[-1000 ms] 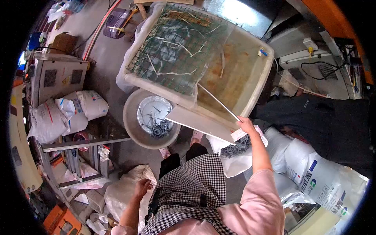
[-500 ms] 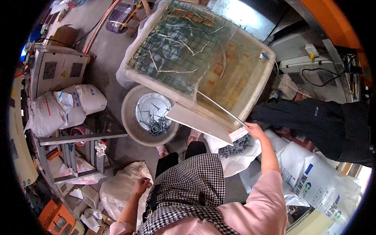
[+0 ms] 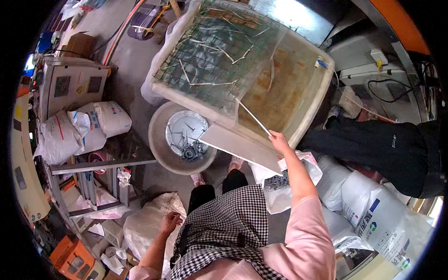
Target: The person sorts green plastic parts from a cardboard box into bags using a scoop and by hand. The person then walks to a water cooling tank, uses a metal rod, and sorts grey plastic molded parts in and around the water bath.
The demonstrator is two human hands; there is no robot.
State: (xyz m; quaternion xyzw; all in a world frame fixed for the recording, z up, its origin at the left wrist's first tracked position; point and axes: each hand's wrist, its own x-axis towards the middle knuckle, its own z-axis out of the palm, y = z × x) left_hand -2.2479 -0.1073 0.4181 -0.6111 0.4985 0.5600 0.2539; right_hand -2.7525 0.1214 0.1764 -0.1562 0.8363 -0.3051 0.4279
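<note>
My right hand [image 3: 279, 141] is closed around the near end of a thin pale rod [image 3: 253, 115]. The rod slants over the near part of a large water tub [image 3: 196, 103], its far tip by the edge of a green wire mesh [image 3: 205, 65]. Murky brownish water [image 3: 275, 88] fills the uncovered right part of the tub. Below my right wrist, a white sack [image 3: 275, 200] holds many small grey parts [image 3: 276, 181]. A pale board [image 3: 240, 148] slopes from the tub's near side. My left hand [image 3: 171, 221] hangs beside my checked apron, fingers loosely bent, with nothing visible in them.
A round basin [image 3: 157, 145] with several grey parts [image 3: 189, 151] stands left of the board. White sacks [image 3: 112, 119] and a metal frame [image 3: 102, 167] are at left. Filled bags [image 3: 364, 196] lie at right, near a person's dark-clothed legs [image 3: 373, 144].
My right hand has moved left and up, away from the sack, with the rod now reaching less far down toward it. The view has shifted slightly. My left hand stays low.
</note>
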